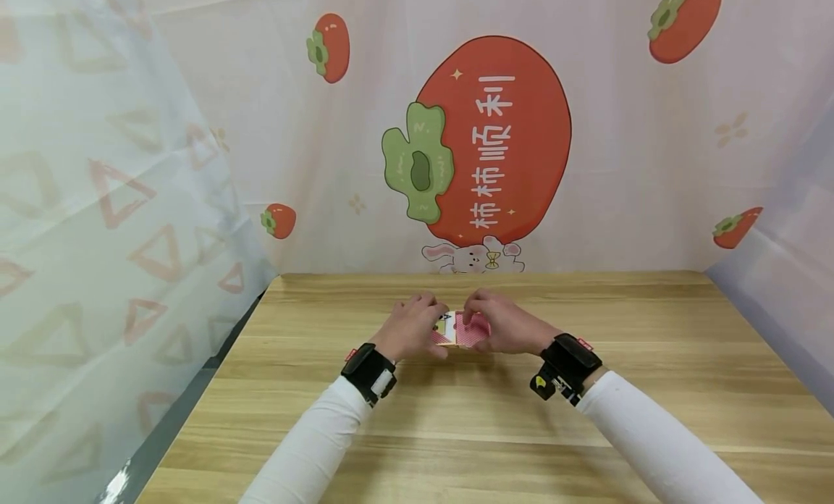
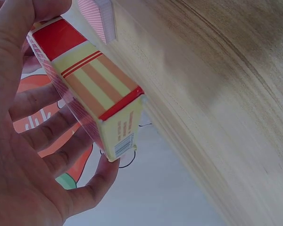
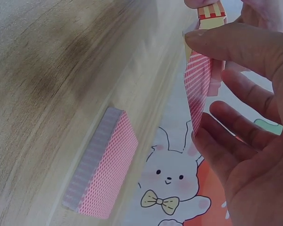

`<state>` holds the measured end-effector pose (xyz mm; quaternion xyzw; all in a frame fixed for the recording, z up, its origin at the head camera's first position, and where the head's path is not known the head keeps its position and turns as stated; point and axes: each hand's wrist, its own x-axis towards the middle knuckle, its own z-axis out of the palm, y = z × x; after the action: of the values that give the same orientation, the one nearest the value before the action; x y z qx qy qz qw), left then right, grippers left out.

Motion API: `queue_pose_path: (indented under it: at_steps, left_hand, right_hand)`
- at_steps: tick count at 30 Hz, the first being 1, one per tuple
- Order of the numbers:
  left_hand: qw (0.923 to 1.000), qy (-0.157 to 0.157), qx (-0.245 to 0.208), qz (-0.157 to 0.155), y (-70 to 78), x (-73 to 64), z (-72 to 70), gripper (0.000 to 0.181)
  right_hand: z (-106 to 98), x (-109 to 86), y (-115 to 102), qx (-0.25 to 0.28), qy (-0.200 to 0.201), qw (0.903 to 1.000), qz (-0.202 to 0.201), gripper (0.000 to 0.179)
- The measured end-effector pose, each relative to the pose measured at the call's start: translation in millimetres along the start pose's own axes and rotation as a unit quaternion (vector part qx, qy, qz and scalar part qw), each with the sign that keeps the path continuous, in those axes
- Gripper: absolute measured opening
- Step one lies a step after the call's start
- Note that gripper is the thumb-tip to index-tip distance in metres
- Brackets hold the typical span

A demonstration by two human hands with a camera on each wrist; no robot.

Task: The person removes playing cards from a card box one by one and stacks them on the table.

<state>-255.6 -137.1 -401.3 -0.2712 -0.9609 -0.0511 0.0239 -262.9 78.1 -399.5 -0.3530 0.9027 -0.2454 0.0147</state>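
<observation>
Left hand (image 1: 410, 326) first: from where I stand it is well bent, thumb on one side and fingers curved along the other, with a small striped box (image 2: 96, 77) held lightly between them rather than buried in the palm. That box sits just to the right of the left palm, its long axis running roughly sideways, from the left hand's little finger across toward the right hand (image 1: 511, 323). The relation that matters is end to end: the box's far end points at the right hand, and right there, just inside the right thumb, is a thin pink-patterned piece (image 3: 197, 89), pinched between that thumb and the fingertips. Whether it is a loose card or part of the box I can't tell, since the two overlap at that end. The left hand is the nearer one to the box's barcode end; the right is nearer to the patterned piece. Both wrists angle inward, backs of the hands up, forearms coming together in a wide V. Below the right hand, apart from its fingers, a pink-backed block (image 3: 114, 162), apparently a stack of cards, lies patterned face up on the table (image 1: 456, 446), and beyond both hands hangs a persimmon-printed backdrop (image 1: 612, 164).
</observation>
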Motion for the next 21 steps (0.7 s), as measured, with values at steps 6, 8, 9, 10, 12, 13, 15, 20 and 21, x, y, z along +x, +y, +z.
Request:
queue_pose_path:
  at_steps: [6,8,9,10,12,13,15,20,21]
  left_hand:
    - [1.0000,0.003,-0.001,0.002,-0.1,-0.3,1.1,0.071]
    - [1.0000,0.003,-0.001,0.002,-0.1,-0.3,1.2,0.071]
    - [1.0000,0.003,-0.001,0.002,-0.1,-0.2,1.2,0.071]
    - [1.0000,0.002,0.000,0.002,-0.1,-0.1,1.2,0.071]
    - [1.0000,0.001,0.000,0.001,-0.1,0.3,1.4,0.071]
    - [1.0000,0.000,0.001,0.001,-0.1,0.5,1.6,0.071]
    - [1.0000,0.000,0.001,0.000,-0.3,0.8,1.9,0.072]
    - [1.0000,0.001,0.002,0.000,-1.7,1.2,3.0,0.073]
    - [1.0000,0.001,0.001,0.000,-2.2,1.3,3.4,0.073]
  right_hand:
    - [1.5,-0.3,0.1,0.005,0.000,1.0000,-0.008,0.039]
    - [1.9,0.0,0.3,0.007,-0.001,0.9999,-0.010,0.039]
    - [2.1,0.2,0.5,0.006,-0.001,0.9999,-0.012,0.039]
    - [2.2,0.4,0.7,0.005,-0.002,0.9999,-0.013,0.039]
    - [2.3,0.8,0.9,0.002,-0.004,0.9999,-0.016,0.039]
    - [2.1,0.8,0.8,0.002,-0.005,0.9998,-0.018,0.039]
    - [2.0,0.7,0.9,0.000,-0.004,0.9997,-0.024,0.039]
    - [1.5,0.1,1.3,0.000,-0.002,0.9994,-0.035,0.039]
    - [1.6,0.0,1.7,-0.002,-0.003,0.9994,-0.033,0.039]
